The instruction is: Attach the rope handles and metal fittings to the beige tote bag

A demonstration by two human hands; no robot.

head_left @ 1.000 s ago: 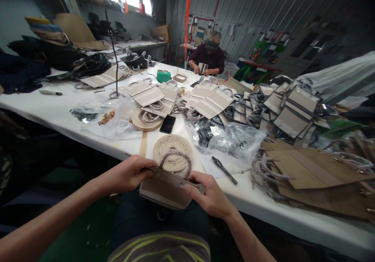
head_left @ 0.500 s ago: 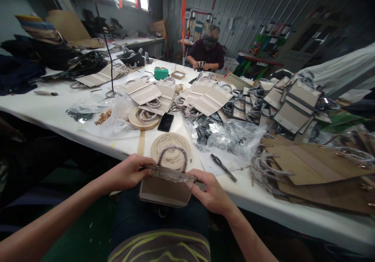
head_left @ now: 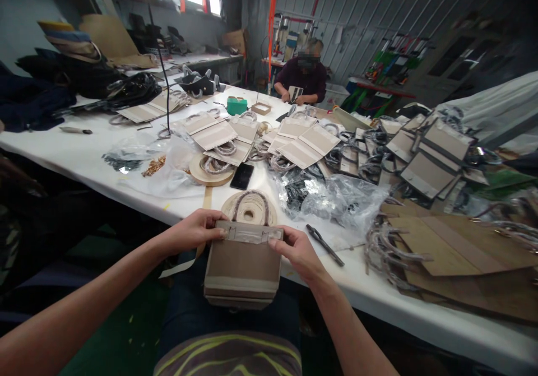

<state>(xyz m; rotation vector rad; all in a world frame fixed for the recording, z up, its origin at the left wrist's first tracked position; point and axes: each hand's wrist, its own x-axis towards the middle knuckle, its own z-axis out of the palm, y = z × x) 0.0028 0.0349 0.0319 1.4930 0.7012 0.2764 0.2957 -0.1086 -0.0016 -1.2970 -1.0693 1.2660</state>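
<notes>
Far left on the tabletop (head_left: 63,154) lies a grey-handled tool (head_left: 75,130), then a heap of gold-coloured pieces (head_left: 154,166) on clear plastic. A pale strip (head_left: 180,269) hangs over the near edge, and here's your left hand (head_left: 199,231), thumb and fingers pinching the top left corner of a brown bag (head_left: 244,263). Beyond it, a flat tape roll (head_left: 197,175) sits beside a black phone (head_left: 242,176). The bag is before you, over your lap at the near edge, its wrapped handle (head_left: 252,191) arching up in front of a wide pale roll (head_left: 247,203). Your right hand (head_left: 296,247) pinches the top right corner. A co-worker (head_left: 306,79) sits at the far edge. Right of you, a dark tool (head_left: 324,245) lies slantwise, crumpled plastic (head_left: 351,196) is just behind it, and brown panels (head_left: 458,236) overlap along the near edge towards the right.
</notes>
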